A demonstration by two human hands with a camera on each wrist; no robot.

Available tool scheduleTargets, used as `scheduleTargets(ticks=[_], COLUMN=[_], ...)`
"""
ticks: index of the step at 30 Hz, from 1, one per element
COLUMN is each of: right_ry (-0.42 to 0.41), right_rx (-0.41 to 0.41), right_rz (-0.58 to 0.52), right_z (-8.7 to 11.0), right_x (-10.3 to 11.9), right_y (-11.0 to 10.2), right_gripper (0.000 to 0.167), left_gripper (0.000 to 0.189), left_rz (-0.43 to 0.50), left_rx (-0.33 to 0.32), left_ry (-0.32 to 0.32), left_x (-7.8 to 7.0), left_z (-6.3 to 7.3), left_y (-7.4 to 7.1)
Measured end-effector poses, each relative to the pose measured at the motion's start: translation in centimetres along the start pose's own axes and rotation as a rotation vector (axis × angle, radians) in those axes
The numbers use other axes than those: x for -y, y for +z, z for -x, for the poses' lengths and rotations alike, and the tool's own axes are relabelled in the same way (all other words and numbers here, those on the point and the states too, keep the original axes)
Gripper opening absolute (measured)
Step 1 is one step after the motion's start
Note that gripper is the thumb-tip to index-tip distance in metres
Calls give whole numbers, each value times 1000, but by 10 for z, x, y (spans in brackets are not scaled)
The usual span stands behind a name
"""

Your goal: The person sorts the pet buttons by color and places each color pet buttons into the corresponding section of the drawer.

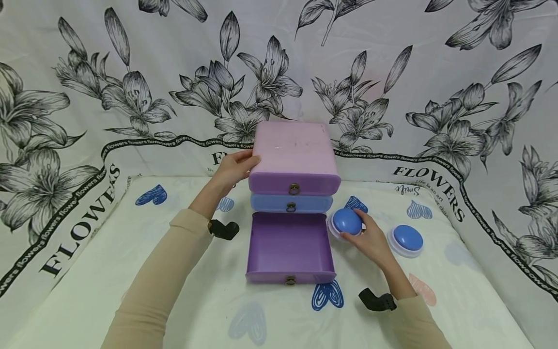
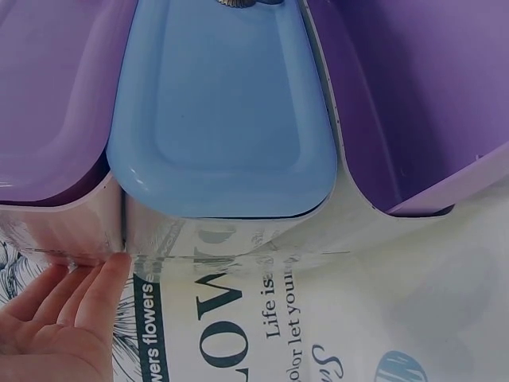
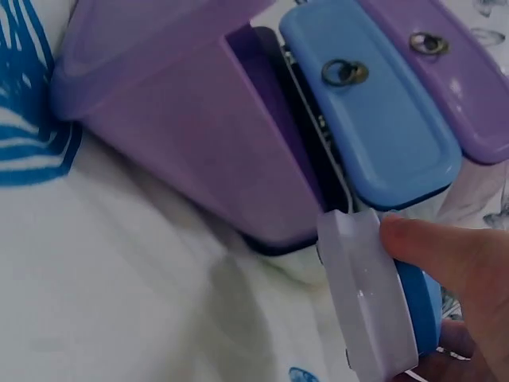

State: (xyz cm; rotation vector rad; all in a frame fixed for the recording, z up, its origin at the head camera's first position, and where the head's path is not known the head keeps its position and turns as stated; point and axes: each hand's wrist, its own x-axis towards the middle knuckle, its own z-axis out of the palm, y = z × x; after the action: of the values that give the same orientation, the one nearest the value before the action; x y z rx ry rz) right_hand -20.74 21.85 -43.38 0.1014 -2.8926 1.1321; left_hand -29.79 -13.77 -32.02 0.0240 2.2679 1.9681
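A small drawer cabinet (image 1: 294, 145) with a pink top stands at the centre. Its bottom purple drawer (image 1: 289, 247) is pulled out, showing a bare purple floor. The blue middle drawer (image 1: 279, 203) and the purple top drawer (image 1: 272, 183) are pushed in. My left hand (image 1: 233, 169) rests against the cabinet's left side near the top, fingers straight along the wall in the left wrist view. Beside the pulled-out drawer's right wall, my right hand (image 1: 370, 240) grips a round push button (image 1: 347, 222) with a blue dome and white base. In the right wrist view the button is tilted on edge.
A second blue-and-white push button (image 1: 407, 238) lies to the right of my right hand. White cloth with printed hearts (image 1: 246, 322) covers the surface. Behind the cabinet hangs a floral cloth (image 1: 196, 111). Black wrist mounts (image 1: 377, 300) sit on both forearms.
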Motion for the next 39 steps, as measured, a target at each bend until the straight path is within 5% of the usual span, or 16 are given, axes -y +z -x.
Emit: scheduleTargets(ticks=[16,39], right_ry=[-124,-167], right_rx=[37,114], right_rz=[20,-8], right_z=[25,31], right_x=[41,81], right_y=[1,35], right_gripper=[82,81], left_gripper=[60,60], left_rz=[3,-7], left_rx=[6,-10], left_ry=[2,-19], left_x=[0,-1], left_z=[1,0], left_y=[1,1])
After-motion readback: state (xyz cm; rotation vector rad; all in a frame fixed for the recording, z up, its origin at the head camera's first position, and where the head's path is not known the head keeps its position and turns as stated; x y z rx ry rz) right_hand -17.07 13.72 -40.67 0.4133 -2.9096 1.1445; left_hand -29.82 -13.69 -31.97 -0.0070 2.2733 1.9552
